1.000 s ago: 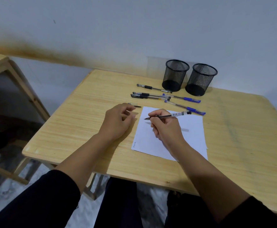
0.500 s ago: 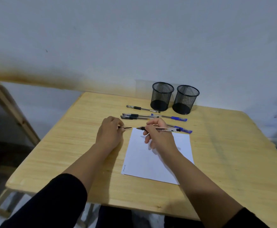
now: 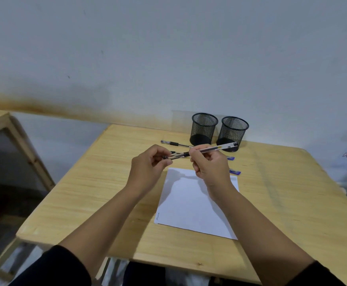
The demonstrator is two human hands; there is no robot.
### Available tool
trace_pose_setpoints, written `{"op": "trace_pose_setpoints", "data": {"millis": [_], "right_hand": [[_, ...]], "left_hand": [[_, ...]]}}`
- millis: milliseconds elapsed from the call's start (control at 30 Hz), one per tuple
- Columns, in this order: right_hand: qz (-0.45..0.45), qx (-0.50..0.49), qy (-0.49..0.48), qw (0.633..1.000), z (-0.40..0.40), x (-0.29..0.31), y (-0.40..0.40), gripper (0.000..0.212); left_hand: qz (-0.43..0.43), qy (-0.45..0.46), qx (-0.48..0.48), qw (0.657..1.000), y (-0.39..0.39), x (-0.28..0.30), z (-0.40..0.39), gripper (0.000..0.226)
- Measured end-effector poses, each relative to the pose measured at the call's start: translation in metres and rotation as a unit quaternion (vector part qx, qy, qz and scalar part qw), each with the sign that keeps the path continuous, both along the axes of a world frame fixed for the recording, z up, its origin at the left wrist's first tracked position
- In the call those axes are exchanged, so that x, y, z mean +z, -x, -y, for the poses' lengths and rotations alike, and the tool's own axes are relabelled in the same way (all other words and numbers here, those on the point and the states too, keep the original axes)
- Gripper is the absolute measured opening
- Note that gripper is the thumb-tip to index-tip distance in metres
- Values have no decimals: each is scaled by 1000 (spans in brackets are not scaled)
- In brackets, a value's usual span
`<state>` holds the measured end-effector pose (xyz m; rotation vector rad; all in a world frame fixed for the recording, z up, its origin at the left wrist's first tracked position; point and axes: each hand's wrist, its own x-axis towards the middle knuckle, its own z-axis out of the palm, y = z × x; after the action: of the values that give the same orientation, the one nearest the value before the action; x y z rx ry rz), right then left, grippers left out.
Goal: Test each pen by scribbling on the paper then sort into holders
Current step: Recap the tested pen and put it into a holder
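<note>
Both your hands hold one clear pen in the air above the wooden surface (image 3: pixel 98 195).

Your right hand (image 3: pixel 210 169) has its grip pinching the barrel of the clear pen (image 3: pixel 209 150), which slants up toward the two black mesh holders (image 3: pixel 204 129). Your left hand (image 3: pixel 147 170) pinches the pen's tip end, where a cap sits, though you cannot tell if it is fully seated. The white paper (image 3: pixel 191 205) lies under your right wrist. A black-grip pen (image 3: pixel 174 143) rests near the left holder; blue-capped pens (image 3: pixel 234 172) peek out beside your right hand.
</note>
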<state>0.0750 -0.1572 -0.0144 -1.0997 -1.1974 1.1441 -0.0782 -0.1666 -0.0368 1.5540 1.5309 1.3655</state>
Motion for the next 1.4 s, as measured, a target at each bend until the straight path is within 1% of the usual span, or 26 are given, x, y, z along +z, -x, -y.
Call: {"op": "trace_pose_setpoints", "data": {"millis": [133, 233, 367, 467, 567, 833, 967, 1100, 1267, 1400], "right_hand": [[-7, 21, -3, 1000, 6, 3, -3, 18], [-30, 35, -13, 999, 11, 7, -4, 17], [-106, -7, -42, 993, 16, 15, -11, 17], [-120, -29, -40, 992, 18, 18, -16, 17], [-117, -25, -41, 992, 20, 18, -18, 17], [-95, 29, -55, 994, 25, 18, -11, 17], [-93, 42, -61, 993, 25, 14, -9, 17], [-65, 34, -81, 994, 28, 6, -7, 19], [-27, 25, -81, 996, 32, -4, -9, 17], [7, 79, -58, 995, 34, -2, -16, 10]], "left_hand": [[15, -15, -19, 1000, -9, 8, 7, 18], [50, -25, -28, 998, -16, 12, 11, 22], [96, -33, -18, 995, -20, 18, 15, 24], [111, -32, -14, 993, -17, 21, 18, 24], [115, -32, -19, 993, -16, 23, 20, 22], [119, -34, -46, 991, -21, 27, 26, 18], [123, -34, -40, 991, -24, 27, 28, 21], [121, -23, -18, 992, -27, 24, 30, 22], [97, -6, -20, 995, -26, 16, 33, 20], [75, -7, -34, 997, -18, 16, 32, 20]]}}
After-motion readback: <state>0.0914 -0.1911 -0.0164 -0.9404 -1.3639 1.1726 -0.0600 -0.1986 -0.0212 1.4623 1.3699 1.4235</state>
